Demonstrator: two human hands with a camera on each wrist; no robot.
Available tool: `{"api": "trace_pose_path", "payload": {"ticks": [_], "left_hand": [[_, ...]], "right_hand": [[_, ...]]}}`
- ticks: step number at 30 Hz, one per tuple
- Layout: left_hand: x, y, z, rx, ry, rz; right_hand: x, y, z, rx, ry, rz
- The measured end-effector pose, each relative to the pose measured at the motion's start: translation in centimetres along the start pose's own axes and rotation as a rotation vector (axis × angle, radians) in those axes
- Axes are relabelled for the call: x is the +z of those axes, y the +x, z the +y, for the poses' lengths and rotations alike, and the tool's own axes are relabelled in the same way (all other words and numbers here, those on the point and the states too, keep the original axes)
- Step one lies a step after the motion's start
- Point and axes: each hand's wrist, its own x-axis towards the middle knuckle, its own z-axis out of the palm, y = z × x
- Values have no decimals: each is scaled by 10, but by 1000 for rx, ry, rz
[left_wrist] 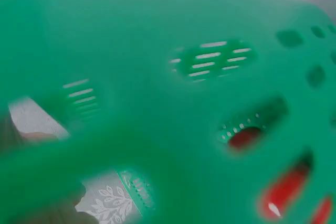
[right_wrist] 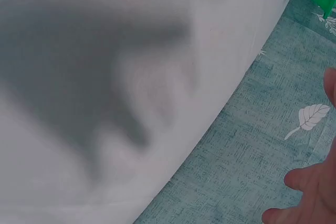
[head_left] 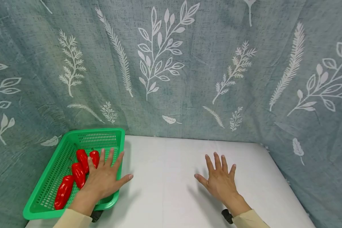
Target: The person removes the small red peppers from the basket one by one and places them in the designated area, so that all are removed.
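Note:
My left hand (head_left: pixel 102 180) is spread flat with fingers apart, over the right side of a green plastic basket (head_left: pixel 47 167); it holds nothing. Inside the basket lie several red peppers (head_left: pixel 64 192), some partly covered by that hand. In the left wrist view the basket's slotted wall (left_wrist: pixel 131 77) fills most of the picture, with a red pepper (left_wrist: pixel 283 195) showing through a slot. My right hand (head_left: pixel 220 180), fingers likewise spread and holding nothing, hovers above the white tabletop (head_left: pixel 165 183). Its shadow falls on the table in the right wrist view, where its fingers (right_wrist: pixel 310 179) appear at the edge.
A grey-green cloth (head_left: pixel 193 104) with white leaf prints hangs behind the table and along both sides. The basket stands at the table's left back. A dark wrist device (head_left: pixel 227 216) sits at the right sleeve's cuff.

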Motion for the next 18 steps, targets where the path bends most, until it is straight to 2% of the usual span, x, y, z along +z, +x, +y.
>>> {"api": "trace_pose_path", "payload": {"ticks": [5, 10, 14, 18], "left_hand": [[-5, -6, -8, -18, -8, 0], [-8, -16, -27, -43, -26, -3], [-15, -30, -53, -101, -46, -43], [-23, -50, -90, -183, -50, -74]], "right_hand": [[4, 5, -8, -3, 11, -7], [8, 12, -30, -61, 36, -26], [13, 18, -61, -143, 62, -34], [17, 21, -105, -251, 53, -53]]}}
